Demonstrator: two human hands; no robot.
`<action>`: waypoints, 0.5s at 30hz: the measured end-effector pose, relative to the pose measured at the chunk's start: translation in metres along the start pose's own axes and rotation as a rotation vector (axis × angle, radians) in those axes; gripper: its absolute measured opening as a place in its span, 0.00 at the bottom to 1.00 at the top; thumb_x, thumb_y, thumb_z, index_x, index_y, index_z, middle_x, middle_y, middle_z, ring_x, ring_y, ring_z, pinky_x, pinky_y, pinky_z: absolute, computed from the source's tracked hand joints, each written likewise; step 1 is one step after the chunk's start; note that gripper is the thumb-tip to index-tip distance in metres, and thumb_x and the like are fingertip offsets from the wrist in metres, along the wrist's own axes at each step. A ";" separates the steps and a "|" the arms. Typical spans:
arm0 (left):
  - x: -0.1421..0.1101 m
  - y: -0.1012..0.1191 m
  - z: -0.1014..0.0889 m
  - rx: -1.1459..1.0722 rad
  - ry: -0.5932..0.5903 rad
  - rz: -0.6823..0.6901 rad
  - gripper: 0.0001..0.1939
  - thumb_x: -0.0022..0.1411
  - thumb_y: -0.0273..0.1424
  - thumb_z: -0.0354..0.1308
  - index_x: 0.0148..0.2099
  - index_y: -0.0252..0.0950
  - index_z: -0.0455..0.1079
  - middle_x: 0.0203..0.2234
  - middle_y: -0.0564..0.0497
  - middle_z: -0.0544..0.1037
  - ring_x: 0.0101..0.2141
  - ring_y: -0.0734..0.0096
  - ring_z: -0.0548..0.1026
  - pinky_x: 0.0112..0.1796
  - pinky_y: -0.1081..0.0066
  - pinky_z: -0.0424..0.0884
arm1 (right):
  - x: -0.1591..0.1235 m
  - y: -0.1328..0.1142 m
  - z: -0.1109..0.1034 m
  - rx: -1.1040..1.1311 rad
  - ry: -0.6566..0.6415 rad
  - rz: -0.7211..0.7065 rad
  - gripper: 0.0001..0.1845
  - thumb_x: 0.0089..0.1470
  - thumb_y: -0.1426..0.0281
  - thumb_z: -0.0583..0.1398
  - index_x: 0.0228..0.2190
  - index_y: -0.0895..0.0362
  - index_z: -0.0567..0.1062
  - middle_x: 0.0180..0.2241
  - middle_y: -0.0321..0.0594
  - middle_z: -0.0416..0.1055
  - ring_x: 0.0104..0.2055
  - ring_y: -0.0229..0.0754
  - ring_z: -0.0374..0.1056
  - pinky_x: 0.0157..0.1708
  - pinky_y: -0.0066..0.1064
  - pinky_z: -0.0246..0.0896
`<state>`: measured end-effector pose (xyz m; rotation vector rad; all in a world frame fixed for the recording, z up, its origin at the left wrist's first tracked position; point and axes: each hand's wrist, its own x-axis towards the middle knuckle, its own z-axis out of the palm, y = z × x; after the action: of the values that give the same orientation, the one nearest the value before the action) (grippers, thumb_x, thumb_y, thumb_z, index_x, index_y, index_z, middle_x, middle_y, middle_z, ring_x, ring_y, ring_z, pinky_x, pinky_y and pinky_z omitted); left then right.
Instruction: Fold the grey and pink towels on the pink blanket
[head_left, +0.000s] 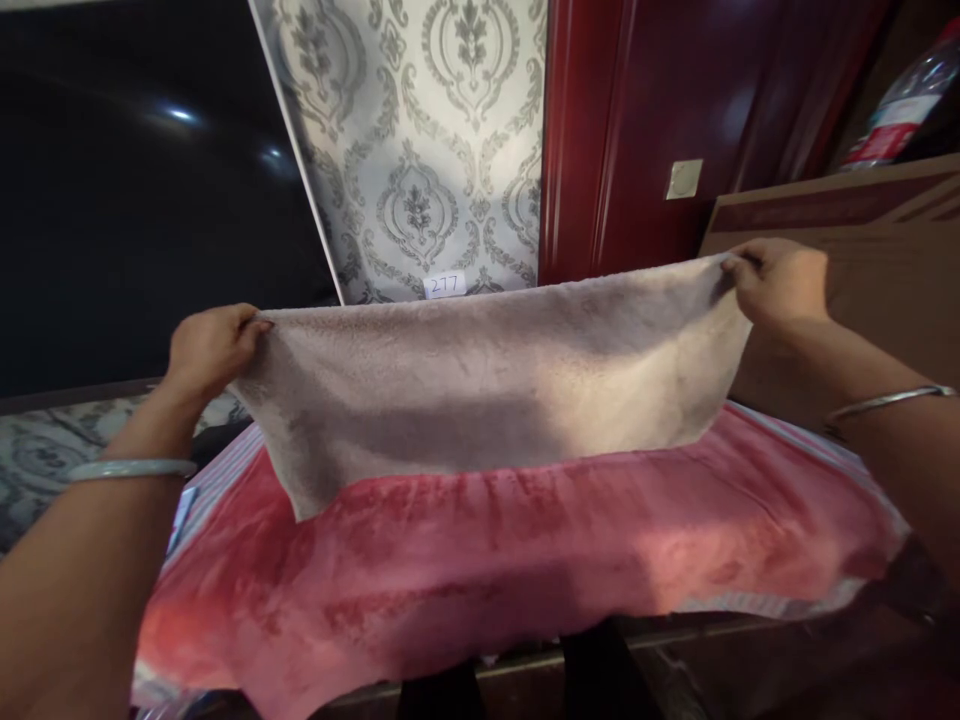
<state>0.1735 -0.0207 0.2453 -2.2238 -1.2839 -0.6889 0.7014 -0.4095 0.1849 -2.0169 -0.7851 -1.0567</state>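
Stretched between my two hands is a beige plush towel [480,390], its top edge pulled fairly straight and its lower part hanging down. My left hand [216,345] pinches the upper left corner. At the upper right corner, my right hand [784,282] grips the cloth, a little higher than the left. Below and behind the towel's lower edge spreads a pink plush blanket [525,560], draped over a surface with a striped cloth showing at its sides. Whether the towel's lower edge touches the blanket I cannot tell.
A large black screen [150,190] stands at the left. Patterned wallpaper [480,130] and a dark red wooden panel [637,120] rise behind. At the right is a cardboard box [862,290] with a plastic bottle [900,115] by it. A paper label [445,285] reads 277.
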 end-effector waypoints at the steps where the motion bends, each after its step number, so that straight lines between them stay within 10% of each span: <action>1: 0.001 0.000 0.001 -0.004 -0.006 -0.009 0.23 0.69 0.39 0.43 0.51 0.30 0.73 0.40 0.42 0.78 0.39 0.61 0.73 0.38 0.67 0.64 | 0.001 0.001 0.001 0.002 0.004 0.001 0.17 0.56 0.67 0.54 0.39 0.61 0.80 0.41 0.55 0.77 0.42 0.52 0.71 0.43 0.40 0.62; 9: 0.019 0.023 0.030 -0.006 -0.192 -0.047 0.23 0.69 0.38 0.43 0.52 0.31 0.73 0.46 0.38 0.78 0.42 0.58 0.73 0.39 0.65 0.63 | -0.016 -0.006 0.042 -0.029 -0.167 0.084 0.15 0.54 0.70 0.54 0.36 0.60 0.79 0.40 0.55 0.78 0.41 0.52 0.69 0.40 0.39 0.60; 15: 0.047 0.034 0.030 -0.184 0.014 -0.126 0.26 0.72 0.40 0.41 0.55 0.26 0.71 0.49 0.36 0.77 0.43 0.62 0.69 0.44 0.61 0.59 | 0.012 -0.013 0.058 0.022 0.004 0.105 0.13 0.55 0.70 0.54 0.33 0.60 0.78 0.39 0.56 0.76 0.42 0.50 0.67 0.45 0.41 0.60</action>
<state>0.2296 0.0131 0.2472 -2.2914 -1.4139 -0.9019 0.7219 -0.3532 0.1753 -2.0137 -0.6775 -0.9878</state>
